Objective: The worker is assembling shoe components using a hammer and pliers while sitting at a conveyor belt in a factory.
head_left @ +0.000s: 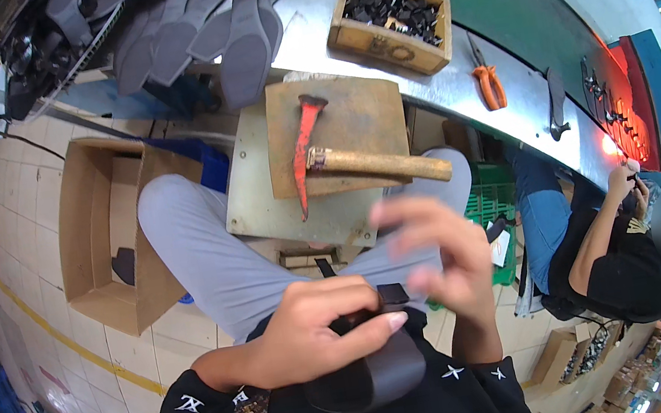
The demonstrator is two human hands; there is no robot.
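My left hand (327,324) is closed around a dark shoe sole with a heel (379,376), held above my lap against my black shirt. The sole's broad end points toward me, and the small square black end of the heel (394,293) faces away. Just right of that heel end is my right hand (442,254), blurred by motion, its fingers apart and nothing visible in them. Beyond my hands, a hammer with a red head (305,145) and wooden handle (380,164) lies on a worn brown board (349,104) on a pale block between my knees.
A wooden box (389,59) of small black pieces and orange-handled pliers (488,82) rest on the metal bench. Grey heeled soles (245,51) hang over its left end. An open carton (111,293) stands left; a person (614,248) works at right beside a glowing red heater (635,111).
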